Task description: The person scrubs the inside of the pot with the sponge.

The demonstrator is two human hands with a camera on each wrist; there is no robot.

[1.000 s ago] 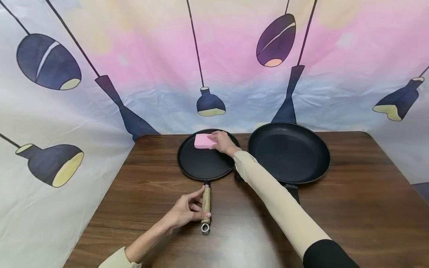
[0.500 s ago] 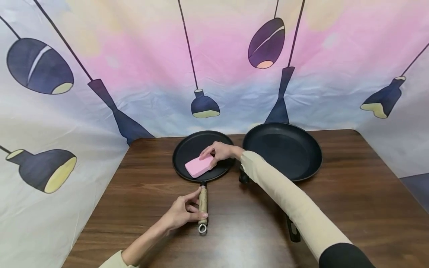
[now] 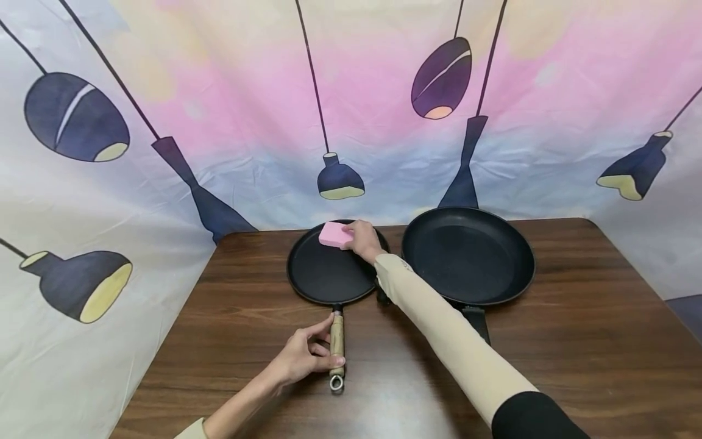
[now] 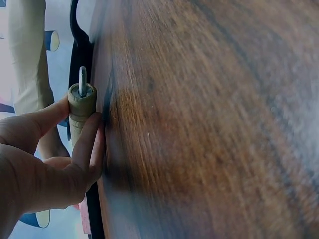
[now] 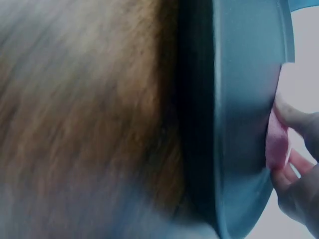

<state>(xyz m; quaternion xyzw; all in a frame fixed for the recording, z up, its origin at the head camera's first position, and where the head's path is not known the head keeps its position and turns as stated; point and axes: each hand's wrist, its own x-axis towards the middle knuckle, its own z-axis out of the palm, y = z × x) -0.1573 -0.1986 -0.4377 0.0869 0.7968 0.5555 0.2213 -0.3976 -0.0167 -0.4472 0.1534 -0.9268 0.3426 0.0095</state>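
Note:
A flat black pan [image 3: 329,274] with a wooden handle [image 3: 337,345] lies on the brown table [image 3: 576,341]. My left hand [image 3: 307,356] grips that handle near its metal ring; the left wrist view shows the fingers [image 4: 87,144] curled round the handle [image 4: 79,107]. My right hand [image 3: 363,239] holds a pink sponge [image 3: 336,235] against the pan's far rim. In the blurred right wrist view the sponge [image 5: 276,142] sits between my fingers [image 5: 294,117] and the pan [image 5: 244,124].
A larger, deeper black frying pan [image 3: 468,255] sits just right of the flat pan, its dark handle [image 3: 476,320] partly under my right sleeve [image 3: 444,341]. A printed cloth backdrop [image 3: 164,122] surrounds the table on three sides.
The right hand swept the sponge from the pan's far edge to its near edge, then back to the far edge. The left hand has kept its grip on the handle.

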